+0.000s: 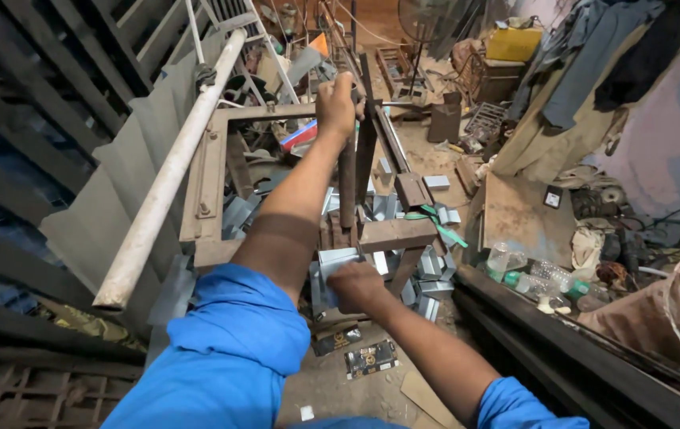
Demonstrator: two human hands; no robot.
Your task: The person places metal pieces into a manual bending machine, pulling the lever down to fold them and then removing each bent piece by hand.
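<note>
Looking down from head height, we see our two arms in blue sleeves reaching into a rusty manual press frame near the centre of the picture. Our left hand, upper centre, is closed tight around the top of an upright lever handle, a dark steel bar that runs down to the press head. Our right hand, lower centre, is curled over a small folded sheet-metal piece, grey and shiny, which sits at the front of the press bed, just below the foot of the lever. The fingers lie on the piece itself, very near the point where the tool would come down; we cannot tell whether they pinch it or only press it flat.

Around the bed lies a loose pile of similar bent metal blanks, spreading toward centre right. A long pale pipe leans diagonally across the left of the frame, and clear plastic bottles lie at middle right beside a dark beam.

To do this stroke well, in our judgement, we should seat the piece squarely against the bed so it cannot twist, slide the right fingers back to its outer edge, clear of the tool, and pull the lever in one steady motion with the left arm, not a jerk. The main risk is a pinched fingertip or a crooked bend.
</note>
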